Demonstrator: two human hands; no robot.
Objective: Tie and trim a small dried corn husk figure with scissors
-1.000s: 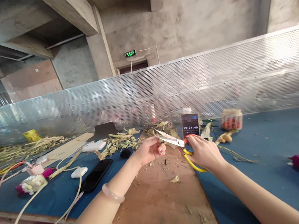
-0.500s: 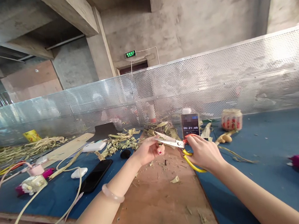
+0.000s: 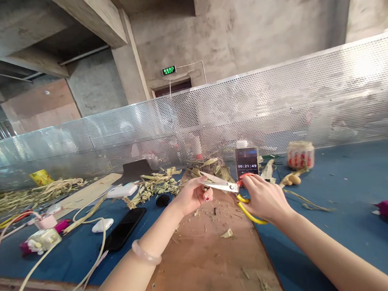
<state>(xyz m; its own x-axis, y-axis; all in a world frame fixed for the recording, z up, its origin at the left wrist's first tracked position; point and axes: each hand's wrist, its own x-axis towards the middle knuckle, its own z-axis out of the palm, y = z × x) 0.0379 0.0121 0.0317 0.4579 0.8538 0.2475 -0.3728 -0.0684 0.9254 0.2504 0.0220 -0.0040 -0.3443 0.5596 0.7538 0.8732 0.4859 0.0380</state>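
Scissors (image 3: 231, 187) are located above the brown board (image 3: 211, 261), between the two hands. At left, the left hand (image 3: 188, 198) has its fingers curled beside the blade tips; whether they clamp a plant piece cannot be determined. The blades stand slightly apart, their long axis running from the tips, at left and slightly farther from the person, rightward to the red and yellow handles. At right, the right hand (image 3: 268, 198), the nearer, has its fingers clamped on these handles.
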